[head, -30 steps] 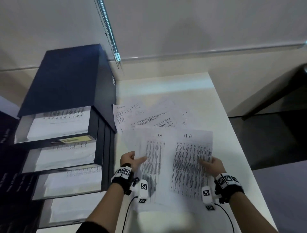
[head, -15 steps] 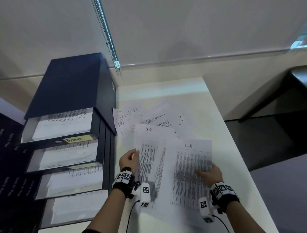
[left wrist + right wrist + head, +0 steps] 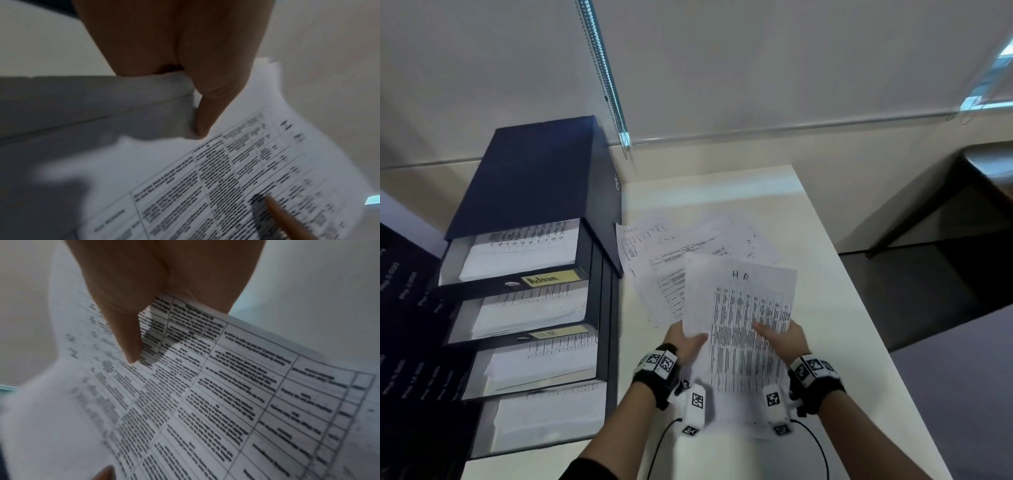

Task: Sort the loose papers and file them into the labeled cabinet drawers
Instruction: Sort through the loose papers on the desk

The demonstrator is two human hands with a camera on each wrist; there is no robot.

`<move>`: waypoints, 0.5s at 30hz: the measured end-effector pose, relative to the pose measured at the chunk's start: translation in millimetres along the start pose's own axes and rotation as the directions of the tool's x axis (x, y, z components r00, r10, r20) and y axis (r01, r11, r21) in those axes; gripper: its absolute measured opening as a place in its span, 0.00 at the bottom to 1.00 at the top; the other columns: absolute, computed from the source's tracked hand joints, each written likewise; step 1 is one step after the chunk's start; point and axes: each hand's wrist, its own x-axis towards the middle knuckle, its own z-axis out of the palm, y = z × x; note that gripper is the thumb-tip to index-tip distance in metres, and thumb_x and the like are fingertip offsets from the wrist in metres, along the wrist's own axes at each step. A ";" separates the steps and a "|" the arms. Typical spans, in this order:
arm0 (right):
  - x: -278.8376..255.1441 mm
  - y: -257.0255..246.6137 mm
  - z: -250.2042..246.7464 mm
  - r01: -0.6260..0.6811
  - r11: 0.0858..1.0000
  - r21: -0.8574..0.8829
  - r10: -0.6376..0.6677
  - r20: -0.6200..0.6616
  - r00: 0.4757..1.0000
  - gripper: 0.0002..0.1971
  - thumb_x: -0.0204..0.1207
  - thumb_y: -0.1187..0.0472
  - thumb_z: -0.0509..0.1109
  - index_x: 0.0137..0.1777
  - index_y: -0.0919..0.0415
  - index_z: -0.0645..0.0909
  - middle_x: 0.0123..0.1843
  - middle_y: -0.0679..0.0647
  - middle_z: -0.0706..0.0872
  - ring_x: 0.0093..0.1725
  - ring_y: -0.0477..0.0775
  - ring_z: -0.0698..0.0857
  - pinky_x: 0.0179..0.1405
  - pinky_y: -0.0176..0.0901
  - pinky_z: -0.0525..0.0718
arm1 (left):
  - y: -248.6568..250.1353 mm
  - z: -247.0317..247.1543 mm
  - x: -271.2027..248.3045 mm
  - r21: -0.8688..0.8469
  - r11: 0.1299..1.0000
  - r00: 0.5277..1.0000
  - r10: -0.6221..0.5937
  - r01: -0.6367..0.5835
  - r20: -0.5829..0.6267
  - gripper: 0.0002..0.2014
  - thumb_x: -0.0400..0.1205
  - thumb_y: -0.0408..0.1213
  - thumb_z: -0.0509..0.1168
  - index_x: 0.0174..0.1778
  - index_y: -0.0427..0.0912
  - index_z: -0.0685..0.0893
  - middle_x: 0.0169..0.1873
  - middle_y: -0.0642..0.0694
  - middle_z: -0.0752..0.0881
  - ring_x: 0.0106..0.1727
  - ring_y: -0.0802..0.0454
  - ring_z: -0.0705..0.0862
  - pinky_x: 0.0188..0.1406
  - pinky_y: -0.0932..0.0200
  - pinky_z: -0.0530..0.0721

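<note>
Above the table (image 3: 822, 274), we held the HR sheets (image 3: 743, 308) lifted between both hands, the top one headed "HR" by pen. Our left hand (image 3: 685, 342) pinched the lower left edge, thumb on top; our right hand (image 3: 784, 339) clamped the right edge likewise, thumb across the printed grid. Behind them lay the loose papers (image 3: 671, 253), fanned and overlapping, one marked "Admin". To the left stood the cabinet (image 3: 541, 178) with four drawers pulled out, each holding paper; only the Admin label (image 3: 551, 277) read clearly. To do this well, we judged we should square the edges together, find the HR drawer by its label, and lay the sheets in flat without curling.
</note>
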 end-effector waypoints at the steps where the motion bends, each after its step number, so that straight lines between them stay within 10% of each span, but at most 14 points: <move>1: -0.1 -9.6 -1.5 -0.004 0.999 0.038 0.005 -0.009 1.000 0.48 0.58 0.43 0.86 0.74 0.65 0.73 0.70 0.56 0.81 0.68 0.59 0.81 0.68 0.58 0.80 | 8.5 -5.3 -2.7 -0.040 0.999 1.000 0.018 -0.018 -0.001 0.20 0.78 0.43 0.73 0.65 0.42 0.83 0.56 0.46 0.89 0.57 0.46 0.87 0.58 0.49 0.86; 5: -1.0 -47.3 -5.3 0.049 0.976 0.210 -0.057 0.030 0.998 0.60 0.53 0.45 0.90 0.83 0.53 0.61 0.79 0.52 0.72 0.77 0.59 0.73 0.75 0.64 0.74 | 47.3 -37.8 -20.6 -0.136 0.980 0.989 0.145 -0.145 -0.010 0.16 0.77 0.35 0.75 0.60 0.42 0.84 0.53 0.43 0.90 0.57 0.44 0.87 0.54 0.51 0.86; 10: -23.6 -97.8 -5.9 0.290 0.926 0.240 -0.315 0.069 0.947 0.17 0.70 0.70 0.79 0.58 0.61 0.83 0.55 0.58 0.91 0.53 0.56 0.91 0.57 0.54 0.88 | 71.7 -73.0 -37.6 -0.130 0.951 0.959 0.271 -0.280 -0.084 0.20 0.72 0.32 0.78 0.59 0.44 0.84 0.52 0.48 0.90 0.53 0.51 0.88 0.55 0.55 0.85; 15: -19.1 -86.3 8.8 0.350 0.936 0.023 -0.349 0.150 0.925 0.19 0.68 0.70 0.80 0.57 0.57 0.82 0.53 0.54 0.90 0.51 0.54 0.90 0.52 0.47 0.87 | 53.1 -85.8 -39.4 -0.108 0.945 0.950 0.302 -0.310 -0.085 0.20 0.69 0.43 0.81 0.56 0.49 0.87 0.53 0.48 0.91 0.58 0.48 0.89 0.62 0.43 0.85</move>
